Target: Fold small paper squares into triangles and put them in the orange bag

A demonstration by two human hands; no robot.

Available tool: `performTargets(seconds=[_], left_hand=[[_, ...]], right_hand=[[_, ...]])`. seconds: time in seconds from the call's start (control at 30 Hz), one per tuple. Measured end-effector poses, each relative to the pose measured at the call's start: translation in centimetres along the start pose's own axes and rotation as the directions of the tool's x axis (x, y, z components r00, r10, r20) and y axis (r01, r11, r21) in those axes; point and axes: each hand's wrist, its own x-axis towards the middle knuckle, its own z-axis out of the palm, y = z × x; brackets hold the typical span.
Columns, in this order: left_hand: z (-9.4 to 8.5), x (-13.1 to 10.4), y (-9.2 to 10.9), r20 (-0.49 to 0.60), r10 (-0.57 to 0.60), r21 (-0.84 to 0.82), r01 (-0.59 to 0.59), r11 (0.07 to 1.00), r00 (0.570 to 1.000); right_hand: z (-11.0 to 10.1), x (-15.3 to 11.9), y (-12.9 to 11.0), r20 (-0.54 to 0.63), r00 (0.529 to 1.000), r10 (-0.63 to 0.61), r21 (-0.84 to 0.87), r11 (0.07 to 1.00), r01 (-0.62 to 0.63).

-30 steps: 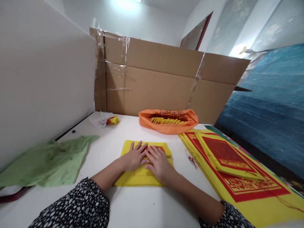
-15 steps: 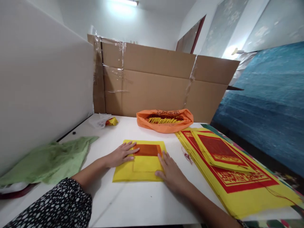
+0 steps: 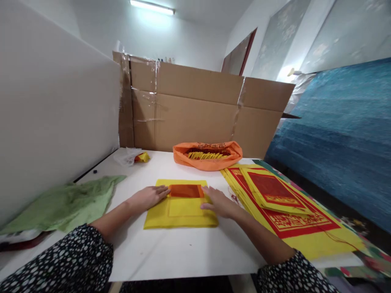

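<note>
Nearest me, along the bottom of the frame, dotted black sleeves [image 3: 76, 256] lead up over the white table [image 3: 171, 260]. My left hand [image 3: 149, 197], left of centre, lies palm down with its fingers close together, their tips beside the left end of the orange-red panel [image 3: 186, 191]. My right hand [image 3: 219, 202], right of centre, is also palm down, thumb spread from the fingers, fingertips at the panel's right end; I see neither one pinching anything. Between them, in the lower middle, the yellow cloth [image 3: 185, 209] lies flat. To smooth it well, I judge I should press lightly and evenly on both sides, since one-sided pressure could skew what looks like thin fabric. At right lies a pile of printed cloths [image 3: 296, 221]; at left, a green cloth [image 3: 70, 199]. Farther up, an orange bag [image 3: 207, 164] holds yellow pieces in front of the cardboard [image 3: 195, 118]
</note>
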Motion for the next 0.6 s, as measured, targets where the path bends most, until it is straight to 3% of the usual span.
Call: performTargets(seconds=[0.1, 0.23, 0.3, 0.43, 0.53, 0.6], left_hand=[[0.1, 0.5, 4.0, -0.066, -0.069, 0.137, 0.077, 0.988, 0.995], [0.5, 0.9, 8.2, -0.083, -0.120, 0.119, 0.130, 0.984, 0.989], [0.6, 0.2, 8.1, -0.105, -0.138, 0.028, 0.142, 0.989, 0.985], [0.8, -2.7, 5.4, -0.154, -0.141, -0.239, 0.101, 0.966, 0.978], [1.0, -4.3, 3.9, -0.159, -0.290, -0.426, 0.199, 0.882, 0.944], [1.1, -4.4, 3.5, -0.120, -0.423, -0.558, 0.291, 0.777, 0.898]], right_hand=[[2.1, 1.4, -2.3, -0.160, 0.978, -0.137, -0.016, 0.991, 0.136], [6.3, 2.5, -5.7, -0.165, 0.938, -0.306, -0.078, 0.952, 0.297], [7.5, 2.5, -6.3, -0.185, 0.920, -0.346, -0.098, 0.938, 0.334], [7.3, 2.3, -5.6, -0.272, 0.896, -0.351, 0.057, 0.924, 0.379], [6.4, 2.8, -5.3, -0.369, 0.886, -0.281, 0.284, 0.873, 0.396], [6.1, 3.6, -5.5, -0.376, 0.908, -0.186, 0.456, 0.816, 0.356]])
